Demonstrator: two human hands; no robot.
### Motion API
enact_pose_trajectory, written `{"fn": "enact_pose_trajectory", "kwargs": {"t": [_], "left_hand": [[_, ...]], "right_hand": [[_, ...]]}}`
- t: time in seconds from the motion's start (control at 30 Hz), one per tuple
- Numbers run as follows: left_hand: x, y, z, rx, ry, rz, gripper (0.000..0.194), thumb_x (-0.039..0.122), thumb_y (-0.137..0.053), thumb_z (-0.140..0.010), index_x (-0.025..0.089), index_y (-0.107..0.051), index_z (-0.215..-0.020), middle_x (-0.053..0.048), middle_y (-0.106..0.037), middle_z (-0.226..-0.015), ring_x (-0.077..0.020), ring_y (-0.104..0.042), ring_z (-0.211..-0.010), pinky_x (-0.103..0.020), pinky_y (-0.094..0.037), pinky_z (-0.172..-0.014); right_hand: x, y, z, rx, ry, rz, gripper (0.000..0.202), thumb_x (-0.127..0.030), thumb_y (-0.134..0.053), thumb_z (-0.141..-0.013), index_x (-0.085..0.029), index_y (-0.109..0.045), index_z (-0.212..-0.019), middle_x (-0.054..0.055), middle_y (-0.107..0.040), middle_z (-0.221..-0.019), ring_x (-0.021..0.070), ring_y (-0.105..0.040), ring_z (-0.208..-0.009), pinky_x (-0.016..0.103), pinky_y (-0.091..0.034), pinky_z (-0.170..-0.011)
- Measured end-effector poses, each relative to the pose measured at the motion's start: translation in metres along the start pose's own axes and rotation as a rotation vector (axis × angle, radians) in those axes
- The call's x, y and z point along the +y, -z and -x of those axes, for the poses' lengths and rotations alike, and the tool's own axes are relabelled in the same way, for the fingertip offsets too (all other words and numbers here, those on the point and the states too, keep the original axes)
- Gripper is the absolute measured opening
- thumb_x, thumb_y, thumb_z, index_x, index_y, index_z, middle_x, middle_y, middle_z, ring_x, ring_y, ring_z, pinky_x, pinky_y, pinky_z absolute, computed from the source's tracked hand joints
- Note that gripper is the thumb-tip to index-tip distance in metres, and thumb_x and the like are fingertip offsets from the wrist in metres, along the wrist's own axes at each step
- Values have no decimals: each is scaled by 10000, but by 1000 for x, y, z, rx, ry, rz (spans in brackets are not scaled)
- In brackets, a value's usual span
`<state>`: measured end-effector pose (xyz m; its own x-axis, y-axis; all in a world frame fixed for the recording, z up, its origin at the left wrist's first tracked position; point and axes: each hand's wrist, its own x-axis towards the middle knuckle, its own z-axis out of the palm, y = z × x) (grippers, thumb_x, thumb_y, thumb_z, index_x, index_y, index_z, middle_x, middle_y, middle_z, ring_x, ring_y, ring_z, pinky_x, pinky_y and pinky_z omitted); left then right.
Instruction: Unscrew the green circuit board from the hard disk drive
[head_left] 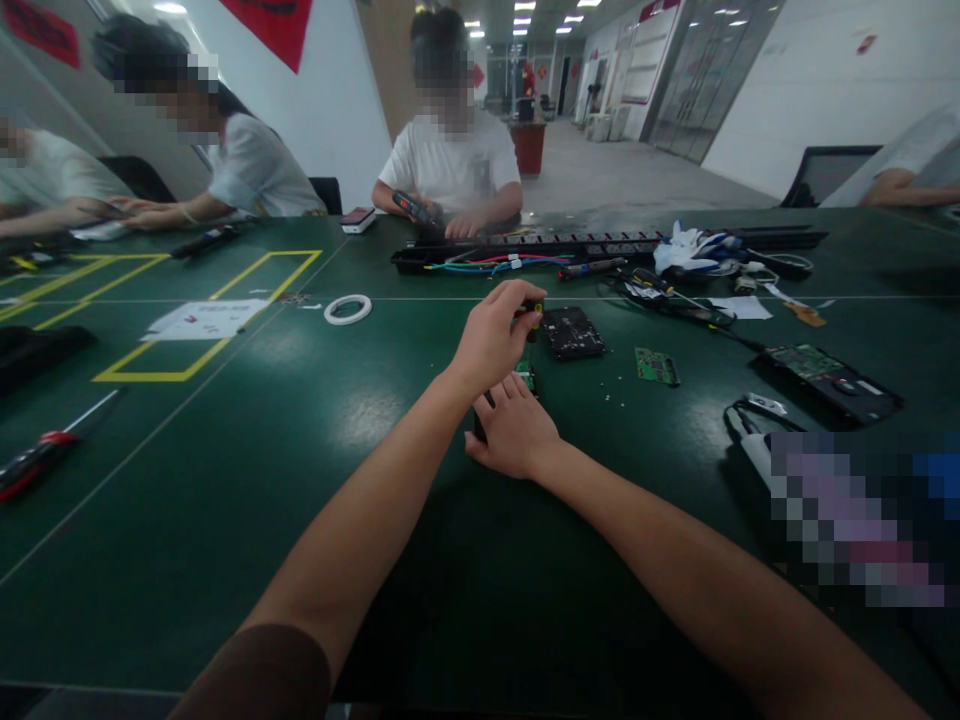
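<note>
My left hand (495, 335) pinches the dark and yellow handle of a small tool (535, 312), held above a device with a green circuit board (528, 377). Just below it, my right hand (517, 425) is closed around the near side of that dark device, covering most of it. The tool's lower end is hidden. Behind my hands lies a black hard drive (574, 332), with a loose green circuit board (657, 366) to its right. Tiny screws (622, 390) are scattered between them.
A roll of white tape (348, 310), papers (202, 320) and a screwdriver (37, 462) lie left. Cables, gloves (694, 252) and a long black strip (615, 243) are at the back. Another drive (829, 383) sits right. A person (454, 160) works opposite; others sit at both sides.
</note>
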<state>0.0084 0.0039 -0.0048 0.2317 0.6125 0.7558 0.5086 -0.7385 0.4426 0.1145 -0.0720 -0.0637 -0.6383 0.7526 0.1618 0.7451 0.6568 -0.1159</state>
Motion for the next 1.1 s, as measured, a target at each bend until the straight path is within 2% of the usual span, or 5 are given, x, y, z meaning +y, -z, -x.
{"fn": "enact_pose_trajectory", "kwargs": {"t": [0.2,0.4,0.67,0.97,1.1], "left_hand": [[-2,-6,3,-18,20,43,297,165,-632,-984,233,-592,-1271,-74,-726,-1283,-202,-719,-1129,-376,-579,-1019],[-3,-14,7,33,33,94,339,238,-747,-934,232,-563,-1219,-79,-725,-1277,-216,-727,-1120,-389,-609,-977],[-2,-13,9,98,32,-14,233,175,-700,-949,219,-630,-1166,-51,-676,-1146,-164,-691,-966,-309,-608,-861],[-1,-13,9,52,52,-7,395,152,-655,-969,256,-590,-1344,-53,-718,-1214,-184,-702,-1030,-365,-596,-955],[0,-12,8,43,27,-22,329,146,-652,-977,241,-641,-1291,-51,-750,-1164,-188,-719,-1030,-355,-594,-966]], "right_hand": [[0,-2,1,8,2,11,727,-561,-503,-944,-88,-492,-1496,255,-493,-1575,419,-378,-1520,556,-185,-1297],[1,-2,0,-25,16,3,725,-582,-468,-961,-80,-520,-1481,251,-514,-1564,426,-393,-1510,559,-162,-1299],[0,0,-1,-36,20,14,697,-577,-465,-963,-75,-573,-1434,255,-551,-1531,424,-416,-1496,572,-156,-1302],[0,2,0,-41,16,-11,692,-582,-461,-964,-99,-571,-1447,222,-527,-1567,417,-388,-1520,570,-175,-1303],[0,-1,0,-18,11,5,693,-573,-495,-952,-77,-583,-1428,245,-562,-1522,428,-410,-1498,563,-168,-1302]]}}
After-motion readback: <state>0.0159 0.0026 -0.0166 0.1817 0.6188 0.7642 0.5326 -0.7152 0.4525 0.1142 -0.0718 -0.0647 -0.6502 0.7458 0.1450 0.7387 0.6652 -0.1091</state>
